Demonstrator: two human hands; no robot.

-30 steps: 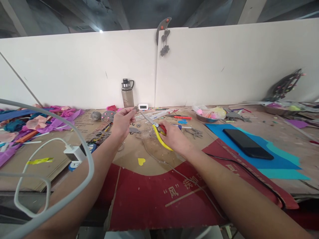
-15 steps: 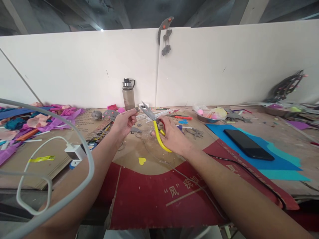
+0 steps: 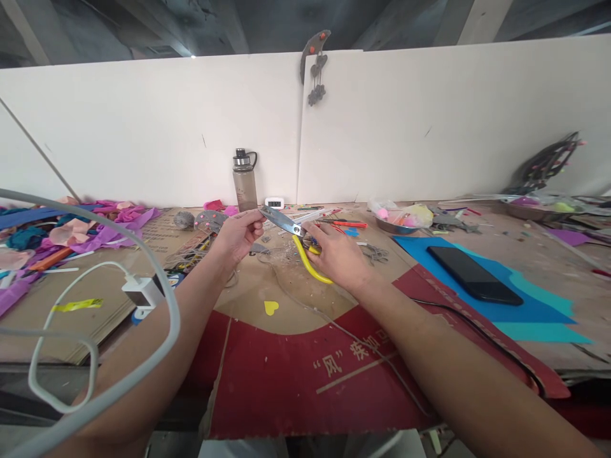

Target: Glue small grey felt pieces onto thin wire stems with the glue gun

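My right hand (image 3: 334, 251) is wrapped round the yellow handles of a pair of scissors (image 3: 284, 224), held above the cardboard. Their blades are together and point left, the tips touching or nearly touching my left fingertips. My left hand (image 3: 240, 235) is closed in a pinch of thumb and forefinger; the small grey piece between them is mostly hidden now. A yellow heart cut-out (image 3: 271, 308) lies on the cardboard sheet (image 3: 277, 394) below the hands.
A water bottle (image 3: 245, 181) and a small white digital clock (image 3: 274, 203) stand against the white partition. To the right, a phone (image 3: 474, 275) lies on blue sheets. Crumpled coloured material (image 3: 71, 230) covers the left. A white cable (image 3: 167, 286) loops across the left foreground.
The scissor blades, spread apart earlier, have come together at my left fingertips. The clock behind now shows more fully. My left hand has hardly moved.
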